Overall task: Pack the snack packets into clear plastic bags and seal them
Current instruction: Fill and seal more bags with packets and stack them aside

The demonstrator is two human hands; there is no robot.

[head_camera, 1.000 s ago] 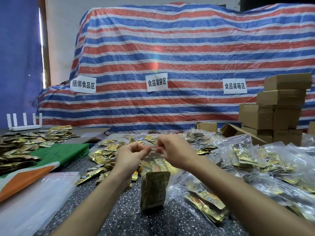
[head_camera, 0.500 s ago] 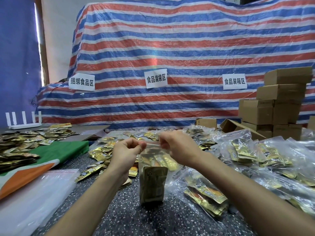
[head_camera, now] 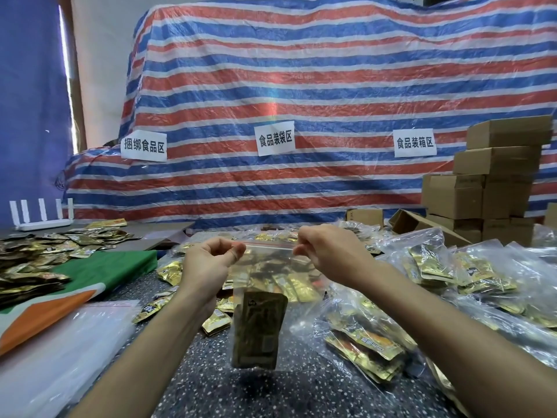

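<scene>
1. Pinching grip at both hands. The left hand clamps the left end of the zip strip between thumb and curled forefinger. The right hand clamps the right end the same way.
2. The strip is stretched level between the two hands. Cannot tell whether it is pressed closed along its length.
3. The clear plastic bag hangs from the strip over the middle of the table, toward the near edge. Its bottom is clear of the surface, with a shadow directly under it.
4. Contents: the brown-gold snack packets stand upright at the bottom of the bag. Count not readable.
5. Loose packets are scattered on the table beyond the left hand and behind the bag.
6. Filled bags are heaped along the right edge, and the nearest one lies just beside the right forearm.
7. Near left corner: a stack of empty bags, lying flat.
8. Left edge: a green and orange cloth, with a pile of packets partly on it.
9. Far left corner: a white router.
10. Far right corner: stacked cardboard boxes.
11. Behind the far edge: a red, white and blue striped tarp with three paper labels fixed to it.
</scene>
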